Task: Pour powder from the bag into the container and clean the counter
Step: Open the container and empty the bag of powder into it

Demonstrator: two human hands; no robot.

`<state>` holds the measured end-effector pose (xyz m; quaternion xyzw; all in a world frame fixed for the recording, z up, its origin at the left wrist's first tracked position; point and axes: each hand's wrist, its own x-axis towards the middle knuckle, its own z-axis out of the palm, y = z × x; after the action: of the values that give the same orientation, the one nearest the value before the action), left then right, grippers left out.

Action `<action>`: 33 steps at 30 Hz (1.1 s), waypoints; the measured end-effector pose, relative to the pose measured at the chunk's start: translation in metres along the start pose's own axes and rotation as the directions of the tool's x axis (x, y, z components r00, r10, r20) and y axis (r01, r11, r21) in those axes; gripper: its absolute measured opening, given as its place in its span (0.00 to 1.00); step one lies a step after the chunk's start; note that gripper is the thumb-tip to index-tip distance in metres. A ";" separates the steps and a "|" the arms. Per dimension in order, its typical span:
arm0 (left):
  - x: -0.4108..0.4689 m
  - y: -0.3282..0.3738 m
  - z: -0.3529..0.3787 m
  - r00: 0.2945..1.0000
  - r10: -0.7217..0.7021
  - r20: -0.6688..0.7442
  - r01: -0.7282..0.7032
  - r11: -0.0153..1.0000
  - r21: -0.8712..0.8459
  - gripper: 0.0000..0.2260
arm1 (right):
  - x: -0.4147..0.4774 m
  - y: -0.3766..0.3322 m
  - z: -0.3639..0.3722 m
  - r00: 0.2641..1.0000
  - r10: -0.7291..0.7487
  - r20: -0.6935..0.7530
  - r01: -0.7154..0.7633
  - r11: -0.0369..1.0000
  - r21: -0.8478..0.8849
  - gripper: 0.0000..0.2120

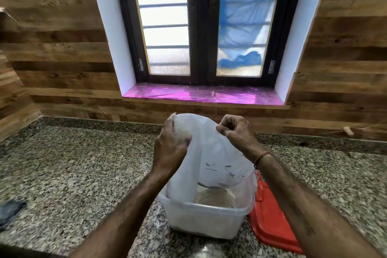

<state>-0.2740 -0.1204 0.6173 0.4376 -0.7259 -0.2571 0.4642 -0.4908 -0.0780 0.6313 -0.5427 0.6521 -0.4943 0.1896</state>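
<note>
A thin white plastic bag (211,153) hangs upside down over a translucent plastic container (206,221) on the granite counter (83,169). Its open mouth reaches down inside the container. Pale brownish powder (213,198) lies in the container's bottom. My left hand (170,144) grips the bag's raised upper left corner. My right hand (234,131) pinches the upper right corner between thumb and fingers. Both hands hold the bag up well above the container rim.
A red lid (272,222) lies flat on the counter just right of the container. A dark blue cloth (9,212) sits at the far left edge. A wood-panelled wall and a window with a pink sill (201,94) stand behind the counter.
</note>
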 end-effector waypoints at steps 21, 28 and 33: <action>0.028 0.007 -0.049 0.911 0.296 0.287 -0.406 0.760 0.508 0.31 | -0.001 -0.001 0.016 0.996 -0.084 0.039 0.091 0.974 -0.208 0.11; 0.029 0.007 -0.046 0.963 0.173 0.205 -0.258 0.802 0.538 0.17 | -0.008 -0.003 0.020 0.969 -0.245 -0.023 0.221 0.909 -0.354 0.11; 0.021 -0.008 -0.054 0.928 -0.231 0.292 0.234 0.972 0.026 0.11 | -0.006 0.001 0.010 0.985 -0.167 -0.054 0.154 0.971 -0.183 0.09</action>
<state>-0.2256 -0.1413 0.6441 0.4756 -0.7285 -0.3755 0.3196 -0.4818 -0.0774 0.6241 -0.5909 0.6538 -0.4662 0.0771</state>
